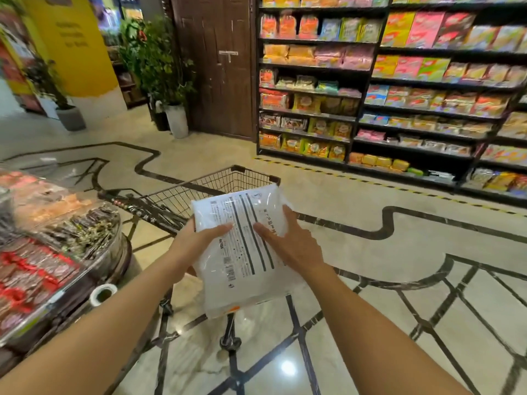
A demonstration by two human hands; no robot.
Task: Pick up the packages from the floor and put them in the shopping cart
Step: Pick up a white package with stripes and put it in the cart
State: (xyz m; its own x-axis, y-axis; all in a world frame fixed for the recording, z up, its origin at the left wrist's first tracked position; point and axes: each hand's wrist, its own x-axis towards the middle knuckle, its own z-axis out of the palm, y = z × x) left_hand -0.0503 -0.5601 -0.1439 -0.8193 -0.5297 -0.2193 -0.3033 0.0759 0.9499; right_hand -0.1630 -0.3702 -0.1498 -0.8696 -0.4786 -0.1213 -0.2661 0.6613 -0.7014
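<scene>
A white plastic package (242,269) with black stripes and printed text is held in mid-air by both hands. My left hand (196,246) grips its left edge, thumb on top. My right hand (291,240) presses on its right side, fingers spread over the top. Just beyond and partly below the package stands a dark wire shopping cart (216,183); its basket looks empty where it shows. The package hides the near right part of the cart. One cart wheel (229,342) shows beneath the package.
A round display table (57,252) with wrapped snacks stands close on the left, touching the cart's side. Tall shelves of snack packs (399,89) line the right and far side. Potted plants (171,81) and a brown door (219,61) are beyond. The floor is glossy tile.
</scene>
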